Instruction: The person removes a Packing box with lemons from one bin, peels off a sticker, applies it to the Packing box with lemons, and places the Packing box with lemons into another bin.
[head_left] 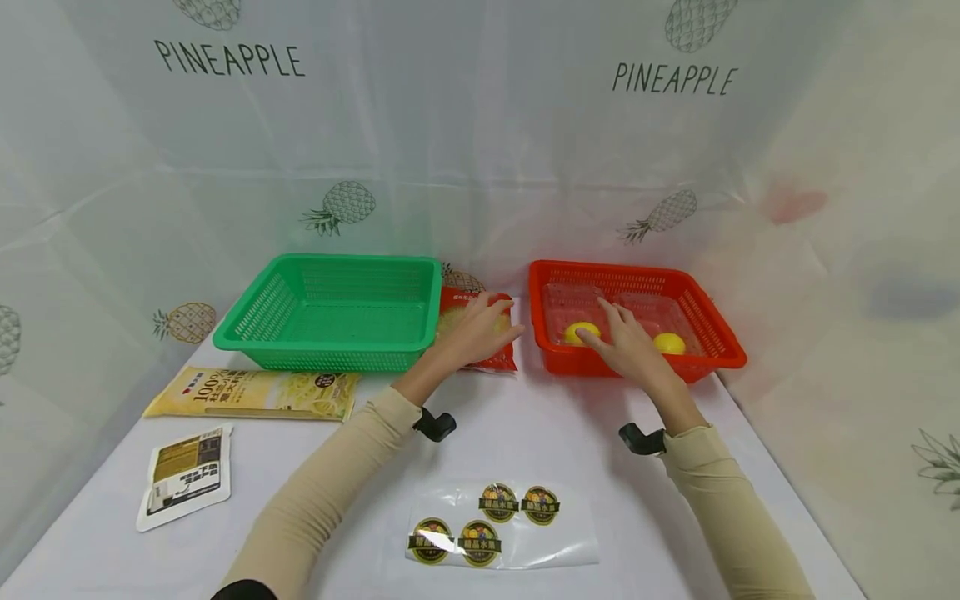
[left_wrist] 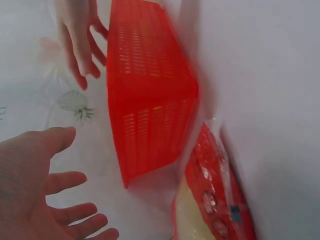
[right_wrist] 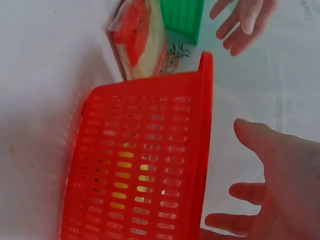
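My left hand [head_left: 477,331] is over a red food packet [head_left: 500,360], between the two baskets, its fingers spread and holding nothing. In the left wrist view the same packet [left_wrist: 200,200] lies below the hand. Above the front side of the red basket [head_left: 570,363] is my right hand [head_left: 626,343], fingers loosely spread with nothing between them. Inside that basket sit clear plastic boxes [head_left: 573,298] and two yellow round fruits, one [head_left: 582,332] by the right thumb and another [head_left: 669,343] further right. Through the slots in the right wrist view, yellow [right_wrist: 121,182] shows.
A green basket [head_left: 341,354] stands at the back left. Before it lie a yellow pasta bag [head_left: 255,393] and a white pouch [head_left: 187,475]. A clear sheet with round stickers [head_left: 540,546] is at the front middle. A printed curtain [head_left: 480,125] hangs behind the table.
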